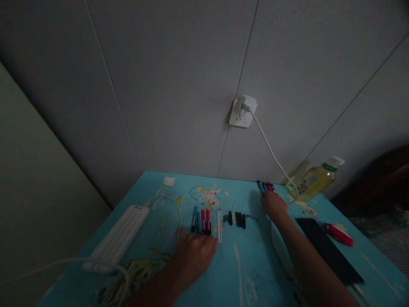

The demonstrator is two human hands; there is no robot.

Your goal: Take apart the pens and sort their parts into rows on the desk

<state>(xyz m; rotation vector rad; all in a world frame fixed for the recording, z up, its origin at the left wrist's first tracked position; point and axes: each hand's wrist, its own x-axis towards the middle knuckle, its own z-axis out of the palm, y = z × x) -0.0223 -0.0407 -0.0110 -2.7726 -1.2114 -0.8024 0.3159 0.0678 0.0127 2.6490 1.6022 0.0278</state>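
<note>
My left hand rests on the table with its fingers curled together at the lower ends of a row of blue and red marker pens. Its fingertip side touches or nearly touches the bottom of a slim white-and-silver strip. What those fingers may hold is hidden. Farther back, my right hand is closed around the near ends of a second bunch of blue, red and dark marker pens. Several black pen caps or short black pieces lie between the two hands.
A white power strip with a cable lies at left. To the right are a bottle of yellow liquid, a black flat panel and a red-handled object. A charger is plugged into the wall, its cord hanging to the table.
</note>
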